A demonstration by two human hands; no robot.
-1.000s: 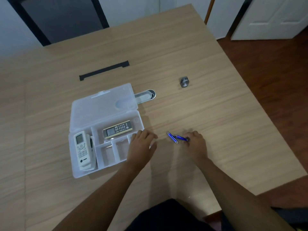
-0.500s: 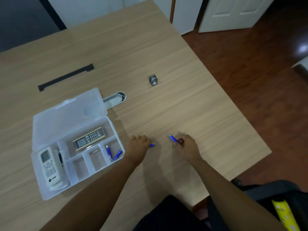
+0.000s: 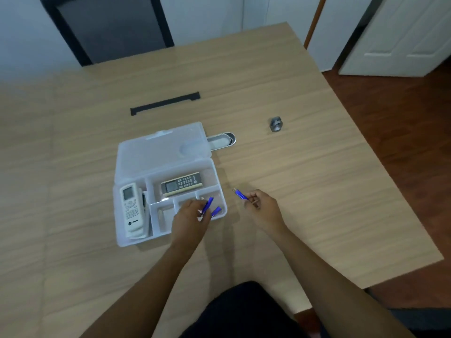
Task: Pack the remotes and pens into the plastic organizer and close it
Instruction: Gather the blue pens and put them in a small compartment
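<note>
The clear plastic organizer (image 3: 122,230) lies open on the table, its lid (image 3: 156,154) folded back. A white remote (image 3: 131,208) fills its left compartment and a dark remote (image 3: 181,182) lies in the top one. My left hand (image 3: 191,218) is over the small front right compartments, its fingers closed on a blue pen (image 3: 208,206). Another blue pen (image 3: 216,211) lies in the rightmost compartment beside it. My right hand (image 3: 264,207) is just right of the organizer, above the table, pinching a third blue pen (image 3: 240,194).
A small grey metal fitting (image 3: 276,124) stands on the table at the right. A metal-rimmed oval cutout (image 3: 223,140) sits behind the lid, and a black strip (image 3: 164,103) lies farther back. A dark chair (image 3: 109,28) is beyond the far edge. The table's right edge drops to wooden floor.
My left hand picked up a blue pen from the table and carried it left over the organizer's small compartments. My right hand lifted its pen slightly.
</note>
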